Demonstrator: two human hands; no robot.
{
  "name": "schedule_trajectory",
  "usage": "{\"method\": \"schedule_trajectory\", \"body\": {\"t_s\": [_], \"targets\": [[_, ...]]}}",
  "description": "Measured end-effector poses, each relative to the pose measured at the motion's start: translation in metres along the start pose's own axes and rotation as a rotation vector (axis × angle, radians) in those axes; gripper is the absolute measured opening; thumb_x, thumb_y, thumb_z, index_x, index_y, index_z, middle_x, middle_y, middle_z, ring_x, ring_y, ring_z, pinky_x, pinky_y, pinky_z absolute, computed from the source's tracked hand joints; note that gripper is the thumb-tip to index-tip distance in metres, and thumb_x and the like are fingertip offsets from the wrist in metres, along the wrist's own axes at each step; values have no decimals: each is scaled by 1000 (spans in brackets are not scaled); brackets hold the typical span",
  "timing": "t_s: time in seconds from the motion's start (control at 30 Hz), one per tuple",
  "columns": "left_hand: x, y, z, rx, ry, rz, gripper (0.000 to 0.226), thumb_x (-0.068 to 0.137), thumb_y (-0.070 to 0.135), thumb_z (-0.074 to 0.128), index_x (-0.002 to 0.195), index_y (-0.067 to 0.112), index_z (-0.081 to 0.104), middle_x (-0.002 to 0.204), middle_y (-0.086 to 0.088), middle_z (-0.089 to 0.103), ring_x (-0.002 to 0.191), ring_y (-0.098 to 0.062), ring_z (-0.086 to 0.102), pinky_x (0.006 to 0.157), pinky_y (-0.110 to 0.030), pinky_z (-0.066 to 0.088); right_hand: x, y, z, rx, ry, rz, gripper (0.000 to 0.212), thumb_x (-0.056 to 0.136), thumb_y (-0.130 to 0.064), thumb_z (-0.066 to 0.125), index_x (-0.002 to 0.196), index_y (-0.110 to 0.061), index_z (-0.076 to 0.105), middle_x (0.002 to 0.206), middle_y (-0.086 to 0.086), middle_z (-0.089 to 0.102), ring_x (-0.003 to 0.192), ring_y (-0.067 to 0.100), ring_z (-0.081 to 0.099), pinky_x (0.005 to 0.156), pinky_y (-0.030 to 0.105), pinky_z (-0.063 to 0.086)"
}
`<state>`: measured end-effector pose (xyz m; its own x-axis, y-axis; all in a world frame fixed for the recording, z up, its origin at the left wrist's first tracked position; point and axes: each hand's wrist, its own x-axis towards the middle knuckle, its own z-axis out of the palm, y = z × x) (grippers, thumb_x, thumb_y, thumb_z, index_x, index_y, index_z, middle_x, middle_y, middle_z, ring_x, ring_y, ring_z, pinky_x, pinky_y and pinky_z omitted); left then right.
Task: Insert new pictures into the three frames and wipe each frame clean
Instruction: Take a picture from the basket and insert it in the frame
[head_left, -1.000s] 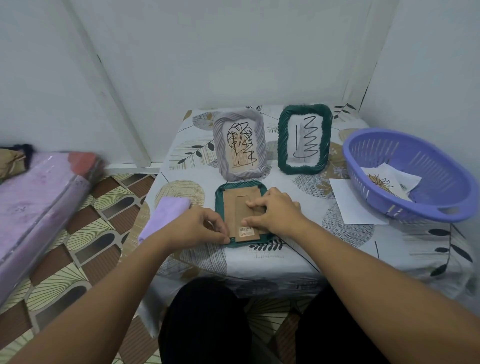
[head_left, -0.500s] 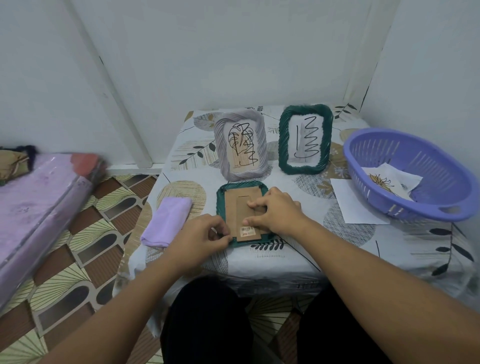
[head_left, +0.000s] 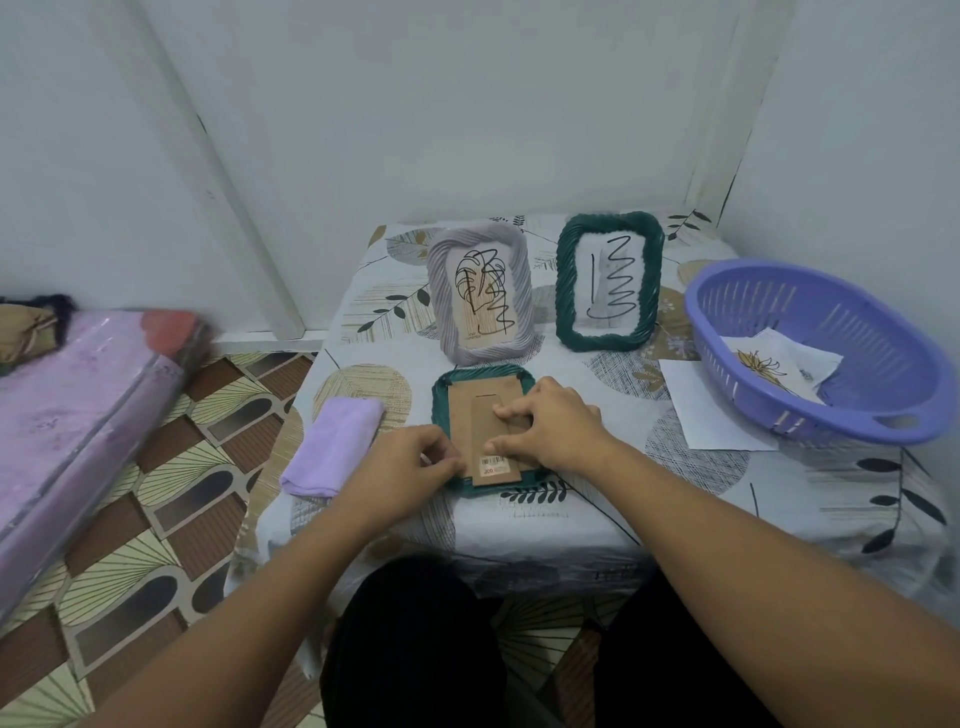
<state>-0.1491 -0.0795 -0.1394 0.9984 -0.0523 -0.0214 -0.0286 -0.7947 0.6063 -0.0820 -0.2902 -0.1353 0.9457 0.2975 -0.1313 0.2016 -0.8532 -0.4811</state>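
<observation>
While we sit at the near edge of the worktop, the face-down green frame lies straight ahead in the lower middle of the picture, its long axis running away from us, cardboard backing up. Our left hand curls at its near-left corner, fingertips pinched as if on a retaining tab, though we cannot tell what they hold. Our right hand presses flat, fingers spread and holding nothing, on the right half of the backing. Both hands touch the frame; the left is nearer the corner to be worked. Left of it lies the folded lilac cloth. Further back stand the grey frame and the second green frame, upright, with the purple basket at right. Against a second ago, our left hand has slid off the cloth, now fully uncovered, and settled lower on the corner; the right hand has hardly moved.
</observation>
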Motion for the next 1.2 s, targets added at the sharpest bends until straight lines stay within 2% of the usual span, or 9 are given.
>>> {"method": "schedule_trajectory", "body": {"t_s": [0.13,0.27,0.4,0.5,0.73,0.9,1.0,1.1,1.2], "targets": [[20,9,-9,55,36,45,5,93,34,71,95,30,72,92,10,67,85,-6,60,76,-28,46,1,1,0,1,-1,-6,65,73,-74,73,131,-48,63,116,-7,44,123,21,42,97,43,34],[39,23,-8,83,-87,18,26,91,39,73,116,35,74,99,8,67,92,-10,62,81,-27,49,0,3,1,-11,0,-25,62,75,-74,70,131,-49,63,115,-6,44,121,20,43,97,42,34],[46,29,-7,103,-157,43,28,89,37,77,116,31,77,94,12,67,86,-3,60,66,-10,40,0,6,-4,-29,-34,-55,50,82,-67,70,129,-49,64,119,-7,47,123,19,44,100,41,33],[50,28,-4,121,-172,17,34,86,38,80,119,29,76,91,14,66,76,7,55,60,-7,35,0,10,-15,-67,-70,-95,37,86,-58,71,122,-49,68,125,-13,51,124,14,47,100,40,29],[58,29,-1,127,-203,-57,37,83,37,83,118,26,76,110,6,73,98,-12,63,80,-23,45,-1,18,-36,-161,-240,-176,43,66,-66,82,104,-48,73,121,-25,60,118,9,52,109,52,26],[61,29,0,170,-217,-51,32,85,38,82,114,27,78,106,5,73,96,-14,63,78,-24,45,-3,18,-35,-148,-211,-178,39,64,-60,86,95,-40,73,118,-19,65,117,10,55,115,56,11],[62,32,0,191,-229,-56,31,85,37,81,114,27,78,109,5,73,101,-17,64,87,-28,51,-7,16,-35,-141,-198,-174,36,67,-55,86,95,-36,72,116,-16,66,116,12,56,116,55,3],[62,34,-1,198,-233,-59,34,85,35,82,117,26,77,115,6,73,105,-16,64,94,-29,51,-9,15,-34,-134,-190,-178,31,67,-51,85,89,-35,72,113,-14,68,114,12,58,117,56,2],[62,34,-1,190,-234,-61,32,86,34,81,116,25,78,113,5,73,104,-16,64,91,-28,51,-10,16,-32,-110,-195,-181,22,67,-45,84,81,-32,73,110,-13,70,112,10,60,116,58,3]]}}
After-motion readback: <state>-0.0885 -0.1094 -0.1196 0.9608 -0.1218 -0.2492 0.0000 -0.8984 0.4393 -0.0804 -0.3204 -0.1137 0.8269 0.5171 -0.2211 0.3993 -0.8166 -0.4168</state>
